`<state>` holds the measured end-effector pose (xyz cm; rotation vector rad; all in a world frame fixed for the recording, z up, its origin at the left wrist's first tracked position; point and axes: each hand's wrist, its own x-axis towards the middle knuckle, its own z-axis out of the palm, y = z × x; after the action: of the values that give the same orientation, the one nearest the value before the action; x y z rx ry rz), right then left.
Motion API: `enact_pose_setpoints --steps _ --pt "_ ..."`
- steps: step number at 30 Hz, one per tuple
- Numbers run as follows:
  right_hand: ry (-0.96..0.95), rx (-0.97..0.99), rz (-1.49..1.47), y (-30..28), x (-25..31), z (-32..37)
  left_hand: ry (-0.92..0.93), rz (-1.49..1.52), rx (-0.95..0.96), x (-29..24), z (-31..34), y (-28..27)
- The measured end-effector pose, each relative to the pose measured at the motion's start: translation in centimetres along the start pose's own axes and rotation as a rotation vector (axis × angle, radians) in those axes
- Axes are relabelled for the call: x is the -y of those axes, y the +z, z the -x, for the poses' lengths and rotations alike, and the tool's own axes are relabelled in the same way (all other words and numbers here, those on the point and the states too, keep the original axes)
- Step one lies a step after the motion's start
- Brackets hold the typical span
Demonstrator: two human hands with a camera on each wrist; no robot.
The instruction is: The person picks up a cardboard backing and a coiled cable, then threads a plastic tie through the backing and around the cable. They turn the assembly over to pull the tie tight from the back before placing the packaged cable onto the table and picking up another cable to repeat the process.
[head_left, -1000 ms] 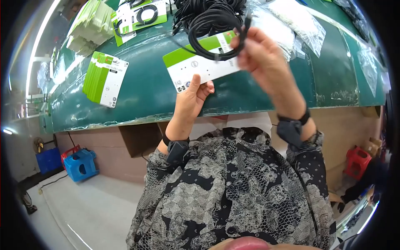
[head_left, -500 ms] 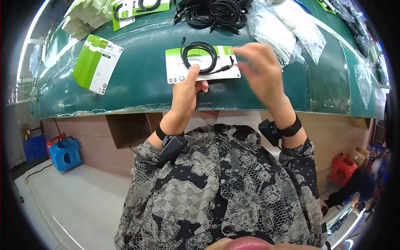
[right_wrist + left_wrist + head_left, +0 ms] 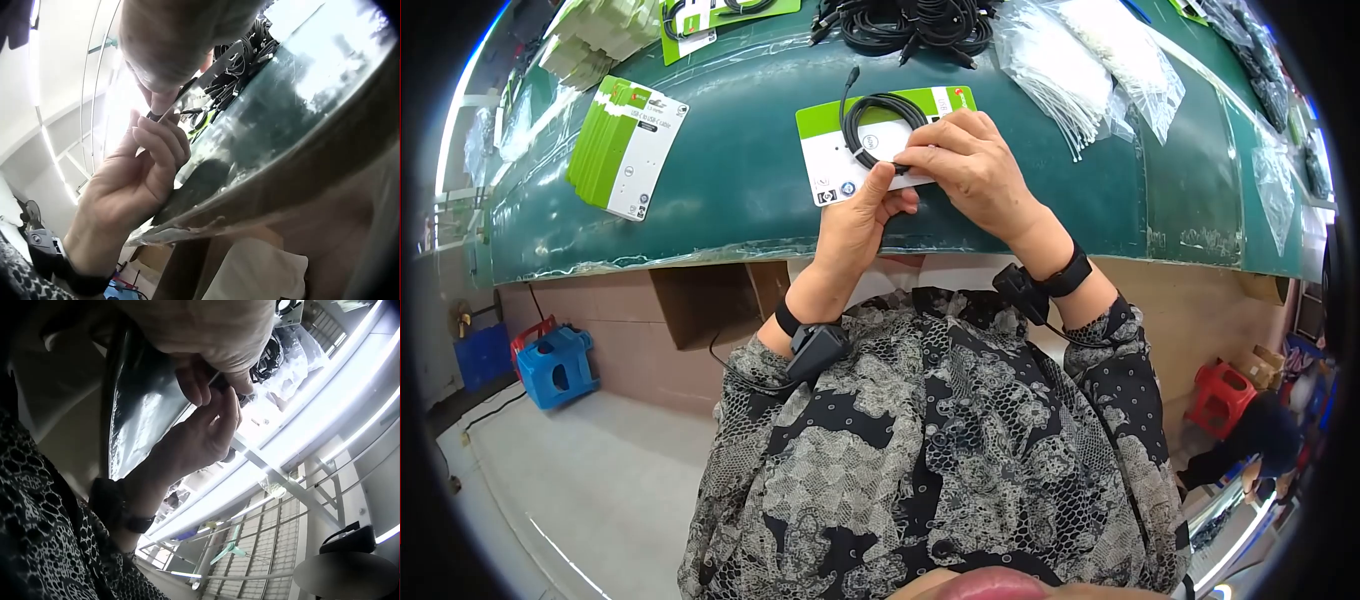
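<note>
In the head view the left hand (image 3: 853,228) holds a green and white card (image 3: 822,160) by its lower edge, thumb on the front and fingers behind. A coiled black cable (image 3: 852,128) lies against the card's face, one end sticking up past the top edge. The right hand (image 3: 983,178) pinches part of the cable near the left thumb, over the card's lower middle; its fingertips cover what they grip. Both wrist views show the two hands meeting, with the left hand (image 3: 134,169) under the card's edge in the right wrist view.
A fanned stack of cards (image 3: 622,150) lies on the green table (image 3: 730,200) at the left. More cards (image 3: 605,35) are piled at the back left. Black cables (image 3: 920,25) are heaped at the back, beside bags of white ties (image 3: 1055,75). Below stands a blue stool (image 3: 558,368).
The cable coil, above the card in the right hand at first, now lies against the card under the left thumb. The right hand let go, then came back in to pinch the cable.
</note>
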<state>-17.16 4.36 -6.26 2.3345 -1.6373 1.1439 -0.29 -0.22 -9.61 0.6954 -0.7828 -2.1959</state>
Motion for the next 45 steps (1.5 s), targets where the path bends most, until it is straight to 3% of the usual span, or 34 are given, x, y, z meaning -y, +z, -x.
enact_pose_setpoints --steps 5,9,18,22,24,29,42,45 --pt "0.038 -0.007 0.009 0.6 0.5 0.2 0.066 -0.177 -0.025 -0.2 0.1 0.1" --pt "0.002 -0.04 0.003 0.4 0.8 0.2 0.15 -0.144 -0.12 0.2 0.1 1.6" --pt "0.06 -0.045 -0.11 0.4 0.6 1.0 0.121 -0.127 -0.143 0.9 0.5 2.0" --pt "0.078 -0.181 -0.185 -0.6 0.5 1.0 0.18 -0.177 -0.168 0.7 0.1 1.9" --pt "0.285 -0.267 -0.015 -2.4 -2.1 2.5 0.195 -0.167 -0.236 0.6 0.0 1.8" --pt "0.652 -0.181 0.491 -6.3 -6.7 5.8 0.181 -0.159 -0.219 0.3 -0.1 2.1" --pt "0.694 -0.045 0.529 -6.9 -7.2 5.8 0.05 -0.027 -0.138 0.3 -1.2 3.0" --pt "0.612 -0.09 0.43 -8.3 -5.2 5.7 -0.029 0.043 -0.129 -0.1 -1.3 2.7"
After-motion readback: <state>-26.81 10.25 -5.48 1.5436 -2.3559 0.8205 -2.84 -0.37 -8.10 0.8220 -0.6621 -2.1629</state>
